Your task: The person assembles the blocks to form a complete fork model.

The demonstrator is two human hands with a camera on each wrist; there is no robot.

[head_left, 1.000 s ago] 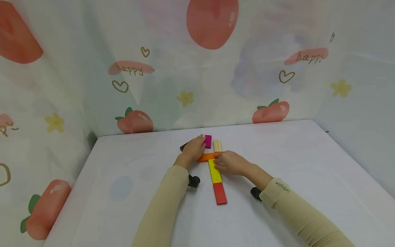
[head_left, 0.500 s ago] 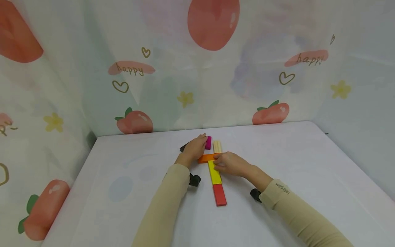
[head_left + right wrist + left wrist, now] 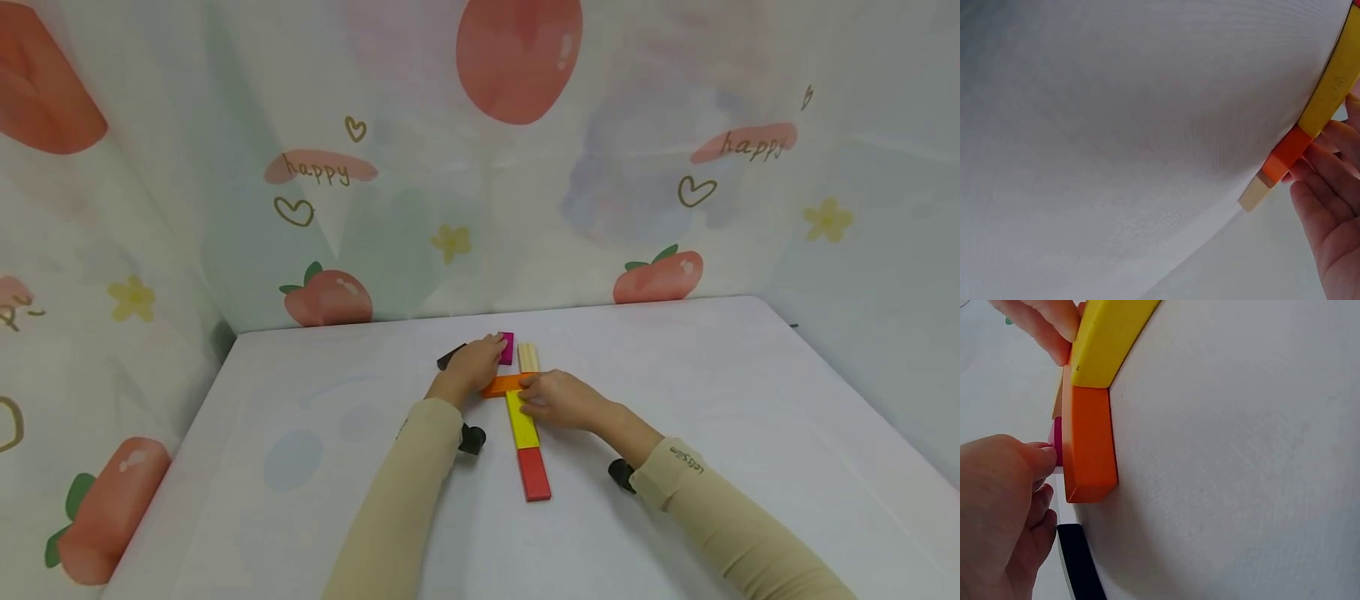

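Flat coloured blocks form a cross-like shape on the white table. A red block point(image 3: 535, 475) lies nearest, then a yellow block point(image 3: 524, 425), an orange block point(image 3: 499, 386) set crosswise, and a pale wooden block point(image 3: 528, 357) beyond. My left hand point(image 3: 474, 365) pinches a magenta block point(image 3: 507, 348) behind the orange one; its thumb meets that block in the left wrist view, where much of the block is hidden. My right hand point(image 3: 566, 398) touches the orange and yellow blocks with extended fingers where they meet. A black block point(image 3: 452, 357) lies left of my left hand.
The white table point(image 3: 300, 517) runs back to a patterned cloth wall point(image 3: 510, 200) with fruit, flower and "happy" prints. A dark wrist device shows at each forearm, the left one point(image 3: 472, 439) close to the yellow block.
My left fingers have lowered slightly at the magenta block, and more of the black block shows. My right hand and the other blocks stay in place while the view shifts a little.
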